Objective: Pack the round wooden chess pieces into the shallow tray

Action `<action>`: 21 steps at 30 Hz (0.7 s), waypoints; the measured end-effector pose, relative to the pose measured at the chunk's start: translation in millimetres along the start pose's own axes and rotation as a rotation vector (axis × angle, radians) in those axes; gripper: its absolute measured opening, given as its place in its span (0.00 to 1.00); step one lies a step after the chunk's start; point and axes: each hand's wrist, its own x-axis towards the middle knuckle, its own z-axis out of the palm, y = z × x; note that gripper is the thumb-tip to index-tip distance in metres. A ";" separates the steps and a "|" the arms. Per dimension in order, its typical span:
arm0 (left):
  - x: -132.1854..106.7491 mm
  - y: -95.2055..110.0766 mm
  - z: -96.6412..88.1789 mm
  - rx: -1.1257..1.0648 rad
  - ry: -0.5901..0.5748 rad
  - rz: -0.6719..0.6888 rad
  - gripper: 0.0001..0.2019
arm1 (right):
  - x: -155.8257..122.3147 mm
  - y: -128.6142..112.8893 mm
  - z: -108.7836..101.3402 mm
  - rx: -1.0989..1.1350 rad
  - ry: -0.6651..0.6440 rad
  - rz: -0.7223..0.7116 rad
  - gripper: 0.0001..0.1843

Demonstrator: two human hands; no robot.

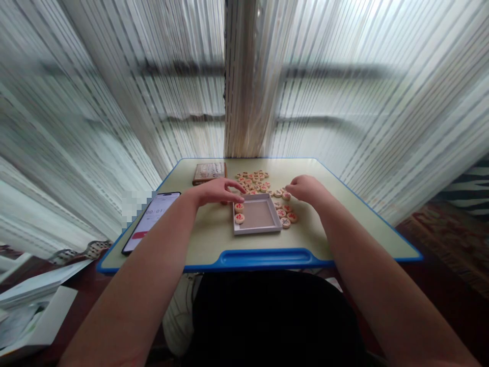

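A shallow white box tray (237, 230) lies on the table in front of me, with two red-marked Chinese chess pieces (239, 218) along its left inner side. My left hand (218, 190) is open over the tray's far left corner, thumb and fingers apart, thumb near the rim. To the right of the tray, my right hand (304, 187) is closed, fingertips down among loose pieces, right by one piece (286, 195). Whatever its fingers pinch is hidden from view. Several more round pieces (292, 217) lie against the tray's right side, and a larger cluster (256, 178) spreads behind it.
A brown patterned box (209, 172) rests at the table's back left. At the left edge lies a phone (155, 216) showing a timer. The pale table (344, 229) has a blue rim and a front groove (266, 256). Sheer curtains (183, 92) hang behind it.
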 end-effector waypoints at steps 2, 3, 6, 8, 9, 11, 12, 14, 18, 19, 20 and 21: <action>0.8 -1.7 -0.7 0.003 -0.042 0.025 0.28 | -2.6 -0.1 -1.8 0.011 -0.005 -0.028 0.18; 1.6 -2.5 -0.7 0.002 -0.051 0.032 0.28 | -3.9 -0.5 -2.3 0.006 -0.007 -0.048 0.17; 3.9 -4.0 0.2 -0.007 -0.026 0.017 0.28 | -8.0 -3.5 -3.2 -0.034 -0.045 -0.080 0.16; 5.2 -4.3 1.0 -0.017 0.004 -0.007 0.29 | -10.7 -6.0 -4.3 -0.052 -0.071 -0.083 0.14; 5.8 -4.5 1.3 -0.025 0.013 -0.013 0.29 | -11.8 -7.0 -4.9 -0.055 -0.078 -0.087 0.13; 7.2 -5.3 1.9 -0.056 0.029 -0.011 0.27 | -13.6 -8.4 -6.2 -0.052 -0.077 -0.094 0.12; 8.1 -5.9 2.2 -0.073 0.041 -0.008 0.26 | -14.3 -8.8 -6.8 -0.043 -0.069 -0.098 0.11; 9.7 -7.3 2.8 -0.095 0.070 -0.008 0.24 | -15.7 -9.6 -7.7 0.019 -0.028 -0.104 0.13; 11.4 -8.6 4.2 -0.078 0.108 -0.012 0.21 | -23.0 -16.3 -8.1 0.296 0.078 -0.207 0.15; 11.4 -8.6 4.4 -0.073 0.112 -0.010 0.21 | -26.1 -19.7 -7.6 0.375 0.078 -0.264 0.14; 11.5 -8.7 4.5 -0.067 0.112 -0.008 0.21 | -29.7 -23.9 -6.5 0.459 0.059 -0.333 0.13; 11.6 -8.8 4.5 -0.062 0.112 -0.006 0.21 | -33.6 -28.7 -5.1 0.550 0.023 -0.405 0.13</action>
